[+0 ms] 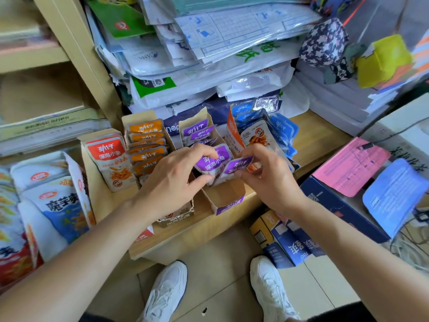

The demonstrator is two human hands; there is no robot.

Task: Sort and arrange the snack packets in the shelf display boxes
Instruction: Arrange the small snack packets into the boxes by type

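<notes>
While left hand (pixel 171 180) and right hand (pixel 267 180) each pinch purple packets (pixel 210 160): likely light, limp, slick; grip sealed edges.

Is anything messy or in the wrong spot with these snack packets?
Yes. The blue packets on the right lean and spill out sideways instead of standing in a row like the orange packets. A white packet with a red logo sits in front of them, looking mismatched.
</notes>
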